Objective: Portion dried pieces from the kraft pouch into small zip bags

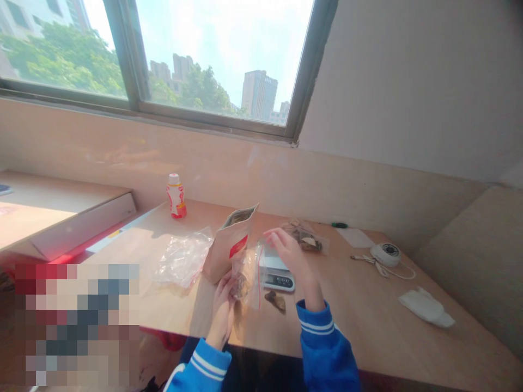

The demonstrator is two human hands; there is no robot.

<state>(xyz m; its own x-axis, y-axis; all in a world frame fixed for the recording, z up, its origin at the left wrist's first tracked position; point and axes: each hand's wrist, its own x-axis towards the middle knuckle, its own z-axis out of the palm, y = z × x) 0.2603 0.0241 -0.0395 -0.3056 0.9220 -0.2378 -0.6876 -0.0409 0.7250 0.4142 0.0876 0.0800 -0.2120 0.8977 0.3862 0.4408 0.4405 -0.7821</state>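
Note:
My left hand point(223, 302) is closed around the lower part of a clear zip bag point(254, 280) with a red seal line and some brownish pieces inside. My right hand point(286, 250) is above a small white digital scale point(281, 281), its fingers stretched left near the bag's upper edge; I see nothing in them. Behind the left hand stands an upright kraft paper pouch point(224, 250) with a red label, its top open. A dark brown dried piece point(275, 300) lies on the table in front of the scale.
Empty-looking clear plastic bags point(183, 258) lie left of the pouch, and a red-and-white bottle point(176, 197) stands behind them. Another bag of dried pieces point(308, 239) is behind the scale. To the right are a white camera point(384, 254) with cable and a crumpled white tissue point(427, 306).

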